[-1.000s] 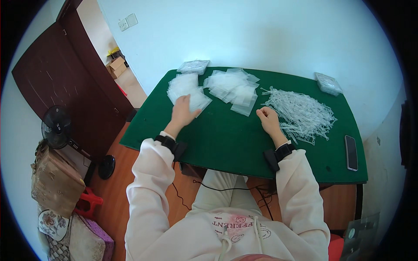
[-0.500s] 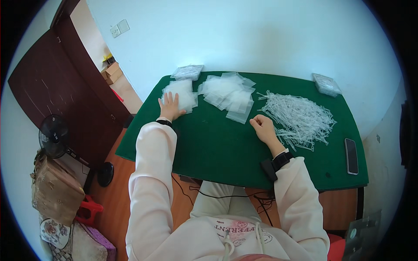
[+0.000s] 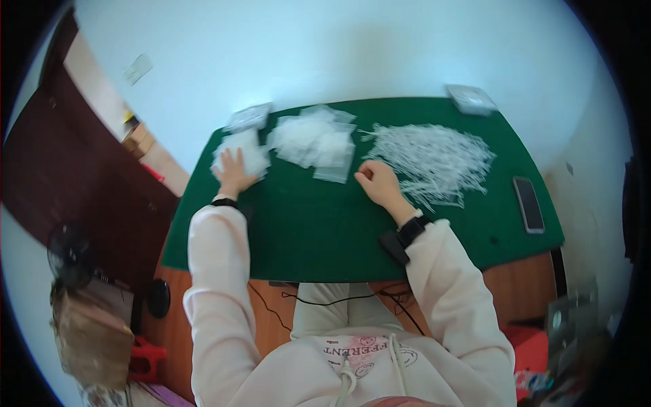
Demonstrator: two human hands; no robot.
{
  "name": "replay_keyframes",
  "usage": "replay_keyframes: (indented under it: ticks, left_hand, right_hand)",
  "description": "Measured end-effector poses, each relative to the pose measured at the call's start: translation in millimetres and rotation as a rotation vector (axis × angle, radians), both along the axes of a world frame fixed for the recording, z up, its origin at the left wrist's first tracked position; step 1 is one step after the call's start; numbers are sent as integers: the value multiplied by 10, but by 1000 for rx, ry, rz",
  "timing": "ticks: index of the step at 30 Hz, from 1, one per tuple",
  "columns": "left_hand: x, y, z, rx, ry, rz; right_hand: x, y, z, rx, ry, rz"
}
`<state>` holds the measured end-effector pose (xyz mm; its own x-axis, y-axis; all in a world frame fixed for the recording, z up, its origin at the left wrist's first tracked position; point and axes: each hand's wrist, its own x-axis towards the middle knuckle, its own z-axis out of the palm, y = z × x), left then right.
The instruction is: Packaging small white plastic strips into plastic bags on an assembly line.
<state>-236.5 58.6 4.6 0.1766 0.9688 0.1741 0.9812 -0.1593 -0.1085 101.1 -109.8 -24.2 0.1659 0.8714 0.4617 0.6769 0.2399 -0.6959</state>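
My left hand (image 3: 234,173) lies with its fingers spread on a heap of clear plastic bags (image 3: 255,152) at the left of the green-covered table (image 3: 305,230). Beside it, toward the middle, is a second, wider heap of clear bags (image 3: 305,140). My right hand (image 3: 380,183) rests on the cloth with its fingers curled into a loose fist, and nothing shows sticking out of it. Just beyond and to the right of that fist spreads a large pile of thin, clear plastic sticks (image 3: 437,159), some with looped ends.
Filled clear packs sit at the far left (image 3: 248,118) and far right (image 3: 471,100) table edge, by the wall. A phone (image 3: 529,205) lies near the right edge. Black cables (image 3: 325,303) hang below the front edge. A fan (image 3: 70,254) stands left, near the door.
The whole view has shifted, so the table and hands sit further left and slightly higher. Both hands keep their poses: left spread on the bags, right curled by the sticks.
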Motion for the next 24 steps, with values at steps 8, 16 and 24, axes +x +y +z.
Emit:
replay_keyframes:
  ticks: [8, 16, 24]
  left_hand:
    - [846, -478, 123, 209, -116, -310]
    - [1701, -1188, -155, 126, -363, -698]
    - [1572, -923, -471, 115, -747, -799]
  right_hand:
    - [408, -2, 44, 3, -447, -506]
    - [675, -12, -11, -368, -472, -748]
    - [585, 65, -42, -490, -566, -607]
